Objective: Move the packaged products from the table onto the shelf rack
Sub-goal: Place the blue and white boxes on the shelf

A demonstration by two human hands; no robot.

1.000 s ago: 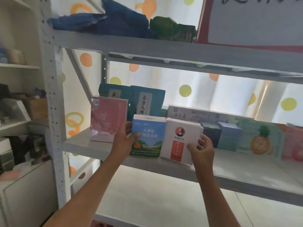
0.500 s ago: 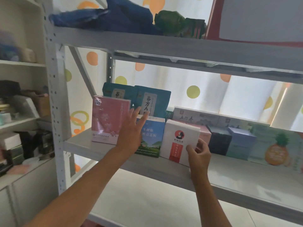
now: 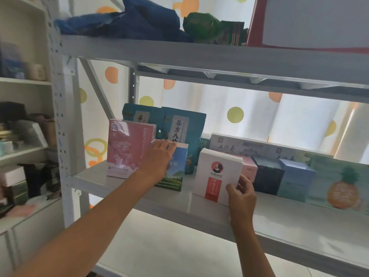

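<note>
On the middle shelf board (image 3: pixel 279 222) of the grey rack, a blue-and-green box (image 3: pixel 176 172) stands upright; my left hand (image 3: pixel 157 158) covers its front and its fingers curl over the top edge. To its right stands a white box with a red label (image 3: pixel 215 172). My right hand (image 3: pixel 241 193) pinches that box's lower right corner. A pink box (image 3: pixel 127 148) stands at the left, just beside my left hand.
Teal pouches (image 3: pixel 185 128) stand behind the boxes. Further right stand a dark box (image 3: pixel 267 174), a light blue box (image 3: pixel 295 176) and a pineapple-print pack (image 3: pixel 343 186). Blue cloth (image 3: pixel 123 25) lies on the upper shelf. A white cabinet (image 3: pixel 24 136) with clutter stands left.
My left hand went from open fingers in front of the blue-and-green box to gripping its top edge. My right hand stayed at the white box's lower right corner.
</note>
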